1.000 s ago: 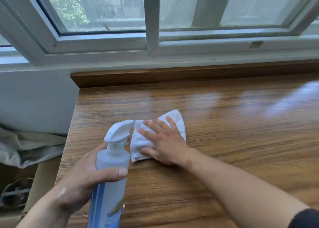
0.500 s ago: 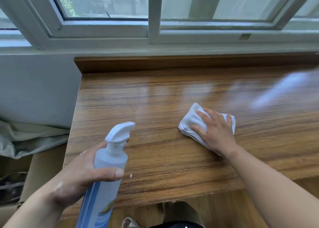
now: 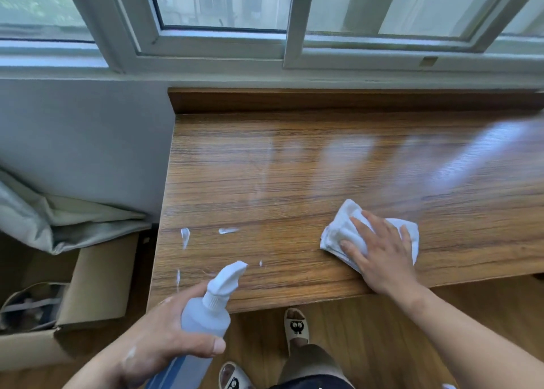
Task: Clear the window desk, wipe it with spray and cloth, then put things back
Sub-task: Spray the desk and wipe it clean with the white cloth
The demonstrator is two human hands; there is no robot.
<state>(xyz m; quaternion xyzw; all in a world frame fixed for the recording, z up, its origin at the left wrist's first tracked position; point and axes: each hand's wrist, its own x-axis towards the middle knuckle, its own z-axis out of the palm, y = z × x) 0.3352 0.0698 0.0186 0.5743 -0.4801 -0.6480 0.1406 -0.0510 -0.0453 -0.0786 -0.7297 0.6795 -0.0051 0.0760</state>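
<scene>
The wooden window desk point(image 3: 294, 182) stretches below the window. My right hand point(image 3: 379, 256) lies flat with spread fingers on a crumpled white cloth point(image 3: 341, 229), pressing it onto the desk near the front edge. My left hand point(image 3: 170, 338) grips a translucent spray bottle point(image 3: 206, 318) with a white trigger head, held just in front of the desk's front left corner, nozzle pointing over the desk. Streaks of white foam point(image 3: 185, 237) lie on the desk's left part.
A white window frame point(image 3: 288, 50) runs behind the desk. Left of the desk stand a grey wall, a bundle of grey fabric point(image 3: 53, 221) and an open cardboard box point(image 3: 88, 288). My slippered feet point(image 3: 295, 327) stand on the wooden floor below the desk edge.
My right hand slid the cloth from the desk's left side to the right, near the front edge. Foam streaks now show on the left part. The view pulled back and down.
</scene>
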